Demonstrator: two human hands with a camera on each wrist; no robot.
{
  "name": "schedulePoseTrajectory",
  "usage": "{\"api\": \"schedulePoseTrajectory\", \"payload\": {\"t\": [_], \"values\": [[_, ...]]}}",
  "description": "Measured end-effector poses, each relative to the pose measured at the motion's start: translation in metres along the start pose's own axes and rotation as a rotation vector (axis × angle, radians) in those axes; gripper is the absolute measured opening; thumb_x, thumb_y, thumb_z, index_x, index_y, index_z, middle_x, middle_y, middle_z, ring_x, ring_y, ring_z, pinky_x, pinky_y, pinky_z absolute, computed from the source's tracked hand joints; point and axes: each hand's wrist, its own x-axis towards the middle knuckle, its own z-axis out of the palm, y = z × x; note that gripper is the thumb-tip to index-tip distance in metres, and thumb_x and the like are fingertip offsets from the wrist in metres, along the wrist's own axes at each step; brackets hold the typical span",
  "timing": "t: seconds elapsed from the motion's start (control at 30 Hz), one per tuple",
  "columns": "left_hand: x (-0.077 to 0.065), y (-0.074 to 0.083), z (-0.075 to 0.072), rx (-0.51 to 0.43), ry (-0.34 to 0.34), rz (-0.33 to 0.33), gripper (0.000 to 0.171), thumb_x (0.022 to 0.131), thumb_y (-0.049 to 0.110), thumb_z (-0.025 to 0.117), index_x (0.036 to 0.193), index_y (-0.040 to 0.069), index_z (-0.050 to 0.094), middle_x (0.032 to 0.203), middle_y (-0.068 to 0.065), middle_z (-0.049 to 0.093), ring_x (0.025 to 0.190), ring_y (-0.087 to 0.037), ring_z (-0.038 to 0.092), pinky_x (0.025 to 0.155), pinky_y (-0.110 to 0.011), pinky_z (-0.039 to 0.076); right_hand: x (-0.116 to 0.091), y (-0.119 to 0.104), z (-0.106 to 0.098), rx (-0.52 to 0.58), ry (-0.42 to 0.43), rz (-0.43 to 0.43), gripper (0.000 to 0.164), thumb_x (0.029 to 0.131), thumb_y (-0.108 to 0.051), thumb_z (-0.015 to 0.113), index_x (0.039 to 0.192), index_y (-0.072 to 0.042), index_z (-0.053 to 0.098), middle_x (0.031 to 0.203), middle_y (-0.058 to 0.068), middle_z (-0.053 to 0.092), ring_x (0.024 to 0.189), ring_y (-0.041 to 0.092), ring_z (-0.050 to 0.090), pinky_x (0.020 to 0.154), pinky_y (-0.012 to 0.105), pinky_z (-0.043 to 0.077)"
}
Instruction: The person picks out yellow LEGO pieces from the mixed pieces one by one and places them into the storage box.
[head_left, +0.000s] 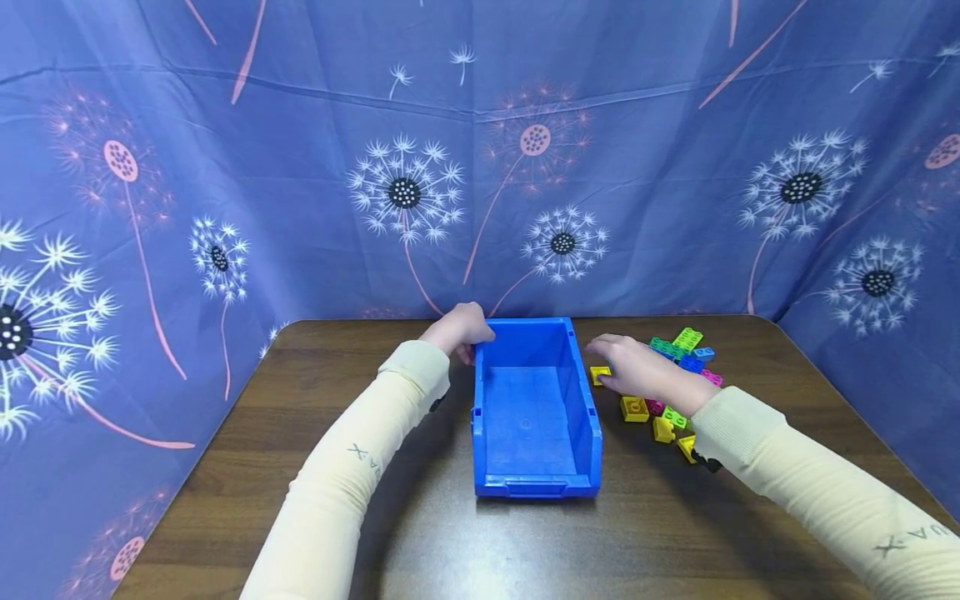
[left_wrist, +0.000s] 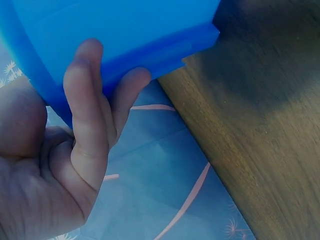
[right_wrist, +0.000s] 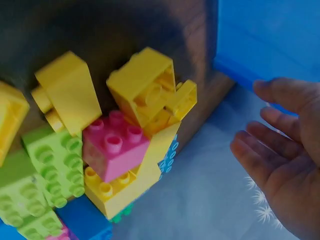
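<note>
An empty blue plastic bin (head_left: 528, 429) stands on the table, its low front lip facing me. My left hand (head_left: 457, 327) grips the bin's back left corner. In the left wrist view, its fingers (left_wrist: 87, 100) lie along the bin's outer side, with the thumb by the rim. To the right of the bin, my right hand (head_left: 637, 364) hovers with loosely spread fingers and holds nothing. Beneath and beside it lie loose toy building bricks, among them a yellow brick (head_left: 635, 409), a pink brick (right_wrist: 115, 145) and a light green brick (right_wrist: 55, 162). My forearm hides part of the pile.
The brown wooden table (head_left: 300, 417) has rounded back corners. Behind it hangs a blue curtain (head_left: 637, 150) with dandelion prints, which also runs along both sides. One small yellow brick (head_left: 599, 375) lies near the bin's right wall.
</note>
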Motion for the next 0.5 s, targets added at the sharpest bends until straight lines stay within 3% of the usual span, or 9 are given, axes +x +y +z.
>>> {"api": "schedulePoseTrajectory", "payload": {"t": [0.23,0.5], "values": [[0.003,-0.002,0.002,0.003,0.01,0.011,0.032,0.091,0.017,0.057,0.113,-0.005,0.054,0.079,-0.018,0.066,0.056,-0.025,0.068,0.055,-0.032,0.056,0.023,0.005,0.008,-0.087,-0.141,0.01,0.045,0.078,-0.009,0.076,0.118,0.003,0.061,0.114,0.023,0.062,0.101,0.038,0.063,0.08,0.046,0.054],[0.008,-0.004,0.003,0.028,0.024,0.037,0.026,0.089,0.016,0.057,0.102,-0.006,0.057,0.071,-0.018,0.065,0.052,-0.024,0.067,0.049,-0.032,0.055,0.036,0.015,0.02,-0.11,-0.242,-0.085,0.041,0.079,-0.012,0.075,0.117,0.0,0.064,0.114,0.019,0.065,0.11,0.041,0.059,0.086,0.047,0.051]]}}
